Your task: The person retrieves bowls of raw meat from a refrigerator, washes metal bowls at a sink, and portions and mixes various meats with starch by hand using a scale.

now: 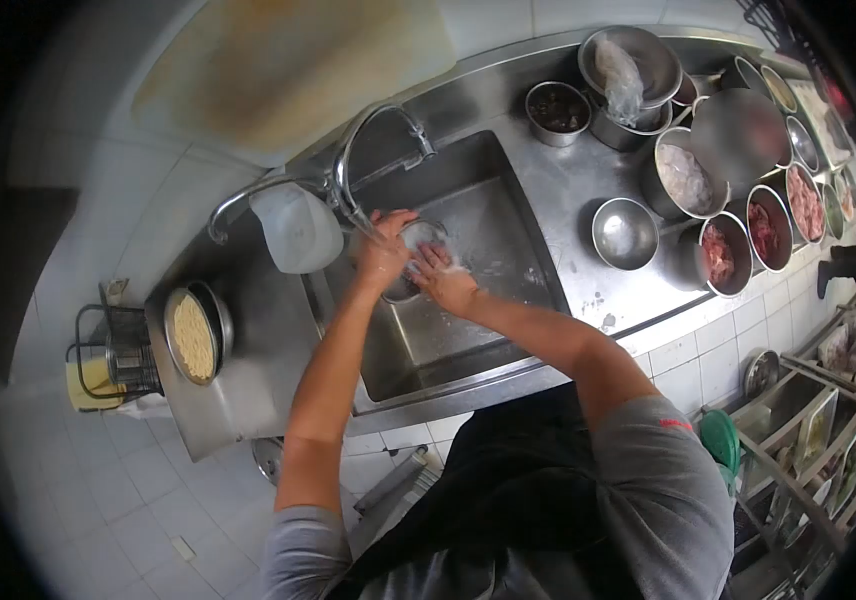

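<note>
A round metal bowl (426,232) is held over the left part of the steel sink (508,230), beneath the curved faucet (345,150). My left hand (385,245) grips the bowl's left rim. Inside the bowl lies my right hand (445,283), its fingers stretched out and spread against the inner surface. Whitish wet foam or water shows around the right wrist. Whatever else the bowl contains is too small and blurred to make out.
A translucent plastic jug (298,228) stands left of the faucet. On the left counter is a bowl of pale yellow food (194,338). Rightward sit an empty steel bowl (625,234), a pot of dark food (558,108) and several pots of raw meat (718,255). A shelf rack (798,450) stands lower right.
</note>
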`<state>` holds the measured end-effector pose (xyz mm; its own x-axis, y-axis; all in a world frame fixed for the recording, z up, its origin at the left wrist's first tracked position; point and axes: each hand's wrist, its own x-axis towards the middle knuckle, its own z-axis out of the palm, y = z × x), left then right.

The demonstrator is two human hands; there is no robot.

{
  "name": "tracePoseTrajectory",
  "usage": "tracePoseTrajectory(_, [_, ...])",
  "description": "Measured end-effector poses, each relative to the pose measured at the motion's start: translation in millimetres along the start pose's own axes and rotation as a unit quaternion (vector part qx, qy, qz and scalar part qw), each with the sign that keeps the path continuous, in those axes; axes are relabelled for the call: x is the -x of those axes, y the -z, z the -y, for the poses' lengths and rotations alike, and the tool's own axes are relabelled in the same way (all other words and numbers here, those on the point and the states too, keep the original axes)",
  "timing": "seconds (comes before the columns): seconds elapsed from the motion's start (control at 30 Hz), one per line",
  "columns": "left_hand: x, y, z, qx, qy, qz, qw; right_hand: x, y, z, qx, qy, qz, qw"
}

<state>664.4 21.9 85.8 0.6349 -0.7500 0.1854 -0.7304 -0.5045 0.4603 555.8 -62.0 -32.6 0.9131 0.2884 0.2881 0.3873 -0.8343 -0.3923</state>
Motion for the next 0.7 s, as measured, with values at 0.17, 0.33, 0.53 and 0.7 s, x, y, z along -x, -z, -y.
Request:
tracePoseTrajectory(0.17, [-17,-29,-21,0.034,-0.015,-0.007,0.999,-20,-59,41,-0.348,-0.217,-0.081,0.909])
tracePoseTrajectory(0.33, [-30,-9,-7,0.038,-0.008,0.012,0.999,6,-10,42,-0.337,-0.174,-0.227,0.897])
tracePoseTrajectory(0.53, [-42,-26,-27,0.052,-0.006,0.06,0.997,-34,5,48,-0.389,-0.275,-0.131,0.87])
tracePoseTrajectory(0.7, [-57,3,-36,-0.066,0.117,0.209,0.969,-21,-1,47,-0.325,-0.125,-0.234,0.908])
